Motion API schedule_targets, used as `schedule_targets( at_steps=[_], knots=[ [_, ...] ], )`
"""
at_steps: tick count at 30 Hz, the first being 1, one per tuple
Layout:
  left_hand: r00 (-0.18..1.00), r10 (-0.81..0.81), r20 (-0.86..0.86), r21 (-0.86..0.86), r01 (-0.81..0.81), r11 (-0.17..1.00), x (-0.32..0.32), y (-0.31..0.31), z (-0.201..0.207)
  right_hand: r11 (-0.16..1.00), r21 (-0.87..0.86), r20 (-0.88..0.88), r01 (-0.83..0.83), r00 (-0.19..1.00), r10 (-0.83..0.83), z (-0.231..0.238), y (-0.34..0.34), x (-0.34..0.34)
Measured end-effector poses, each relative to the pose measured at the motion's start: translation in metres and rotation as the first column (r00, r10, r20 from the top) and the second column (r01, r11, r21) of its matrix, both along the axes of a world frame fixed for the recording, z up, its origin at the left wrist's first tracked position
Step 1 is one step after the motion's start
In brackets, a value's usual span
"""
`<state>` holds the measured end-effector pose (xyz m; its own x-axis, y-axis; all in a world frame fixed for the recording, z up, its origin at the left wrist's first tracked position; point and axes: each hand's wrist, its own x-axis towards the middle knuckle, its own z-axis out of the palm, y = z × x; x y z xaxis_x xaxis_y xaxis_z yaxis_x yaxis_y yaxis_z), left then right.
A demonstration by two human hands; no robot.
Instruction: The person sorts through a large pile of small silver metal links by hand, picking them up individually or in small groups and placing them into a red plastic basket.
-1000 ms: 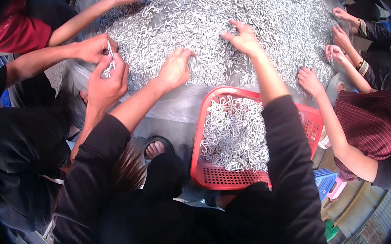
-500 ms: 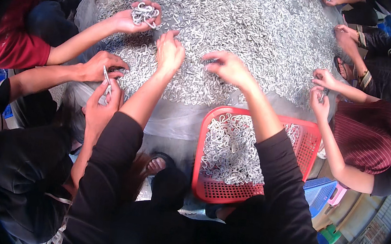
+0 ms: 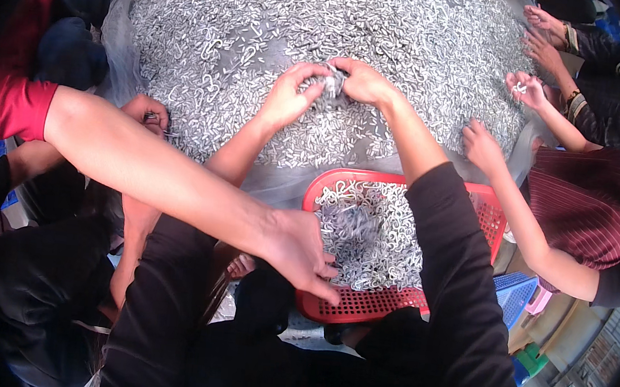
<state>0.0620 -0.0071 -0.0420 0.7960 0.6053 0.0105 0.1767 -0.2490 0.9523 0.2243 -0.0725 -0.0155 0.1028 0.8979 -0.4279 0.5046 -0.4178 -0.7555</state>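
Observation:
A large heap of small silver metal hooks [image 3: 303,29] covers the grey sheet in front of me. My left hand [image 3: 289,98] and my right hand [image 3: 365,82] meet over the heap's near side, both closed around one bunch of hooks [image 3: 332,84]. Below my arms sits a red perforated basket [image 3: 366,303] partly filled with hooks. A neighbour's bare arm crosses from the left, and that person's hand [image 3: 300,252] rests at the basket's near-left rim.
Other people's hands work the heap at the right edge [image 3: 529,88] and at the left [image 3: 146,110]. A person in a striped maroon top [image 3: 585,205] sits at the right. Blue and green crates [image 3: 516,299] stand at the lower right.
My two hands have come together over the heap and gathered a bunch of hooks. A neighbour's arm has reached across from the left to the red basket.

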Motion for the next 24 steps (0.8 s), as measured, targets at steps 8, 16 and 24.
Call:
schedule_targets(
  at_steps=[8,16,24],
  knots=[
    [0.995,-0.083,-0.063,0.331,0.099,0.939,-0.047,-0.005,0.03,0.989,-0.067,0.366,-0.131,0.919,0.146,0.027,-0.037,0.029],
    [0.981,-0.059,-0.183,0.628,0.163,0.761,-0.034,-0.017,0.037,0.988,0.124,0.417,0.091,0.899,-0.135,-0.006,-0.012,-0.011],
    [0.958,-0.083,-0.275,-0.34,-0.016,0.94,-0.056,0.003,0.057,0.87,0.264,-0.032,0.416,0.906,-0.423,0.0,-0.048,0.013]
  ],
)
